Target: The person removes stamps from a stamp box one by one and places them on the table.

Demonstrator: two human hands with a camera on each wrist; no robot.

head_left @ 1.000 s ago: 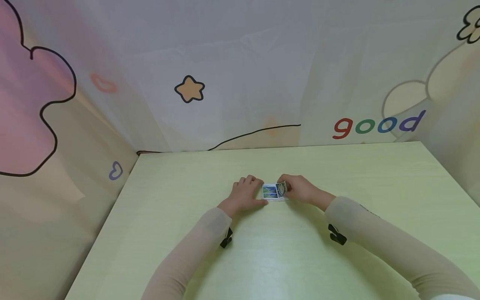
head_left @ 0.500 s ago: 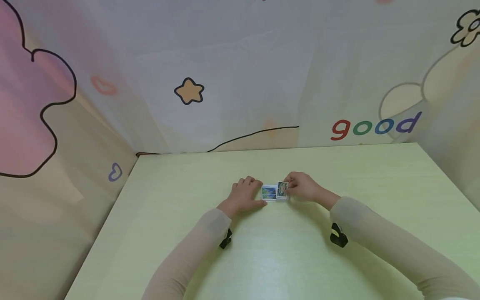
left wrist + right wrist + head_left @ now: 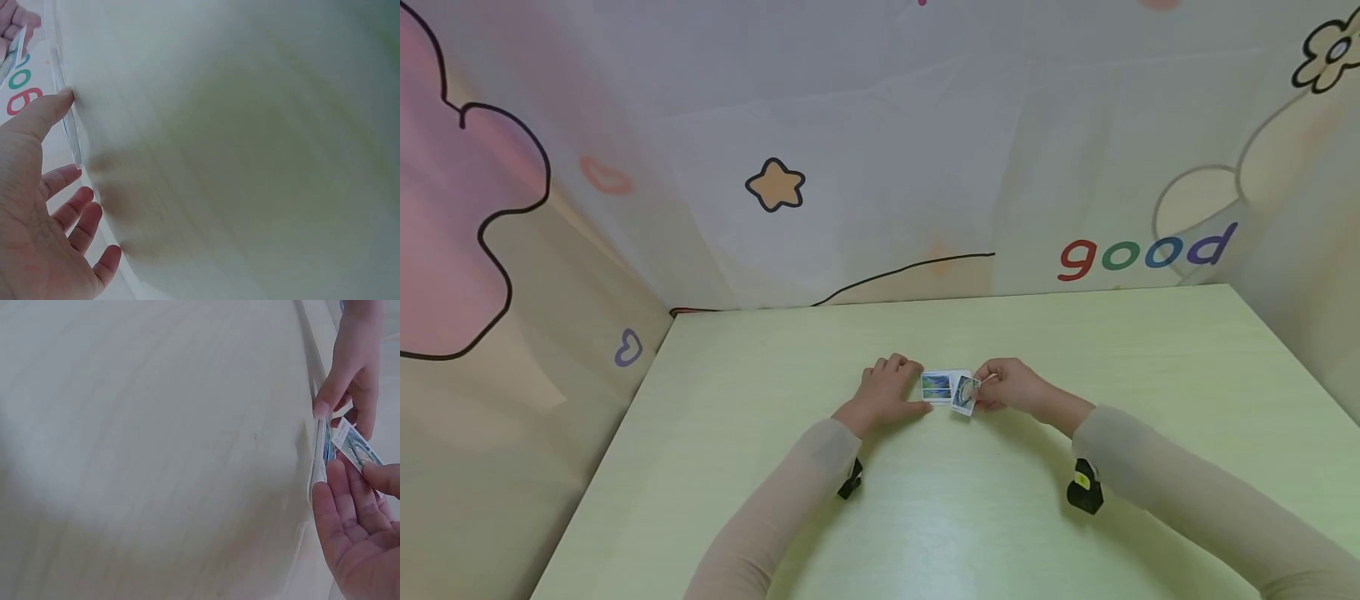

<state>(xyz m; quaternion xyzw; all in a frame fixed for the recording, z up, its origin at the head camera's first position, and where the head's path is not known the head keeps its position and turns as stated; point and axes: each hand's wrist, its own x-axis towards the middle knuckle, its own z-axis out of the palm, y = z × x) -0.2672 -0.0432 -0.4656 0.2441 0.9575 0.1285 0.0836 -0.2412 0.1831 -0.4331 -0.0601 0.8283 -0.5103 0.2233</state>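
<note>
One large pink shape (image 3: 452, 225) with a black outline fills the far left of the printed backdrop (image 3: 895, 125) in my head feed. Just right of it I see a small purple heart (image 3: 628, 347), low near the corner of the pale green table (image 3: 910, 525). Next comes an orange star (image 3: 775, 185), printed higher up. Below it a light left sleeve (image 3: 782, 508) slants up, a black strap piece (image 3: 850, 480) hanging under its cuff.

The left hand (image 3: 887, 393) rests on the table, fingers loosely spread and relaxed; thumb and forefinger bracket the left end of a flat printed sheet (image 3: 936, 387), and my left wrist feed shows the thumb tip against a clear edge. That sheet lies flat on the table between the hands, with blue and green pictures in a white border.

At its right end a small stamp (image 3: 965, 396) is tilted. The right hand (image 3: 1013, 388) pinches it by its right side; my right wrist feed shows the thumb on its face and toothed edges. Beyond, I get the right sleeve (image 3: 1195, 487), the word "good" (image 3: 1120, 256) on the backdrop and, farthest right, a flower (image 3: 1330, 54).
</note>
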